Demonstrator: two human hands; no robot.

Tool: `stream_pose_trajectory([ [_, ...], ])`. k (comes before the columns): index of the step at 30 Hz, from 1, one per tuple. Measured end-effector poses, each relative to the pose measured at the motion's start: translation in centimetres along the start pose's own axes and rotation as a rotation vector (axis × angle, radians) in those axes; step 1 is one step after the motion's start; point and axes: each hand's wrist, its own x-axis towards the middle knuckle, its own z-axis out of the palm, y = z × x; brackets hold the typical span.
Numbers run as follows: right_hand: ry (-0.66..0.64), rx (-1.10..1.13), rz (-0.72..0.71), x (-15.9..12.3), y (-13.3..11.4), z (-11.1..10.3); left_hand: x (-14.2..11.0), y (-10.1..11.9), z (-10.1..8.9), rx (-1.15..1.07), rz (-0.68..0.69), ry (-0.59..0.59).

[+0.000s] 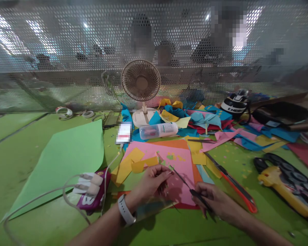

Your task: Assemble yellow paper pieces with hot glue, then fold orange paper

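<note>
Left hand (154, 179): thumb and forefinger tips pressed together above a pink sheet (183, 193); whether a scrap sits between them cannot be told; white band (125, 210) at the wrist. Right hand (212, 198): fingers closed around the black handle of a slim tool (201, 199), its thin metal end angled toward the left fingertips. Small green and yellow paper bits (176, 157) lie on the pink sheet, yellow strips (132, 164) across its left part, an orange sheet (197, 172) partly beneath. Right: one red-and-black implement (234, 186); one yellow-and-black object (284, 184). Left: white plugs (92, 184) on a purple item (92, 204); one large green sheet (69, 157). Beyond: phone (124, 132), clear bottle (158, 131), cream fan (141, 82), mixed coloured paper heap (195, 118). All on a green desk (156, 235), before a perforated screen (79, 82).
</note>
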Motion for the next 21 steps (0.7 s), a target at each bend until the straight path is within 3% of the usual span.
stream_pose_trajectory([
  [21, -0.038, 0.023, -0.017, -0.24, -0.07, 0.01, -0.09, 0.17, 0.19, -0.115, 0.037, -0.015],
])
